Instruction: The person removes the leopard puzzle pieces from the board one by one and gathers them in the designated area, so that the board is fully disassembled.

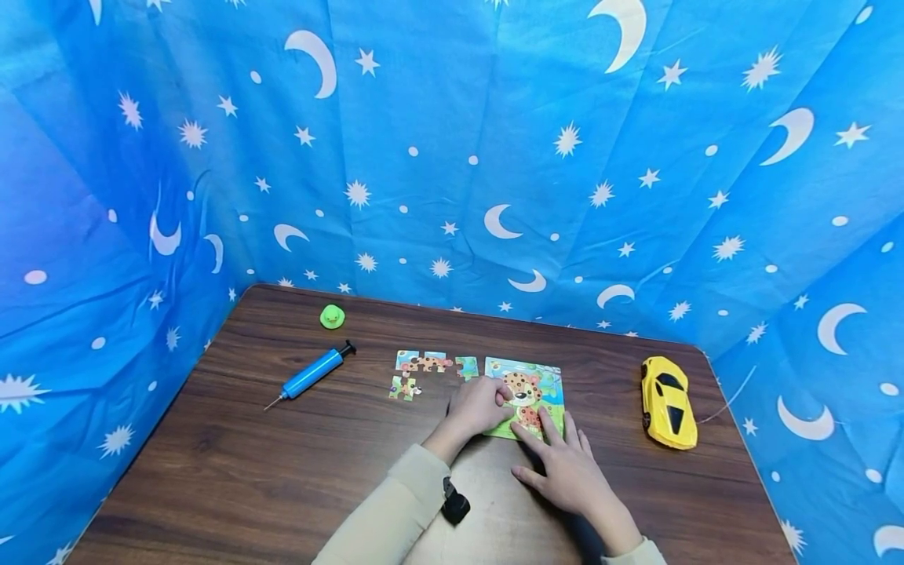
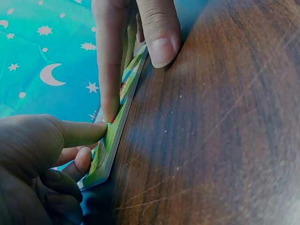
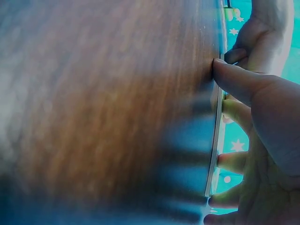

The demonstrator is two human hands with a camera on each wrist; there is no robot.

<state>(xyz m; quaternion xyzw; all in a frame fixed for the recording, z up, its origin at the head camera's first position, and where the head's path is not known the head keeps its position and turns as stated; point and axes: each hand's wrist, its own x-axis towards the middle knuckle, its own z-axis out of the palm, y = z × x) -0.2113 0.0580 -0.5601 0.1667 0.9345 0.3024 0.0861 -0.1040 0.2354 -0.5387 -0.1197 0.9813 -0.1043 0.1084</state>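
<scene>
A leopard puzzle board (image 1: 528,390) lies flat on the wooden table (image 1: 282,471). My left hand (image 1: 487,402) sits at the board's left side, fingers curled over its top. In the left wrist view the left thumb (image 2: 84,131) pinches the board's edge (image 2: 111,143). My right hand (image 1: 561,451) lies flat with straight fingers pressing the board's lower right part. The right wrist view shows the right thumb (image 3: 229,77) against the board's rim (image 3: 214,140). Three loose puzzle pieces (image 1: 424,363) lie just left of the board.
A blue hand pump (image 1: 314,373) and a green rubber duck (image 1: 332,316) sit at the left rear of the table. A yellow toy car (image 1: 668,402) stands to the right of the board. Blue star-and-moon cloth (image 1: 452,157) walls in the table.
</scene>
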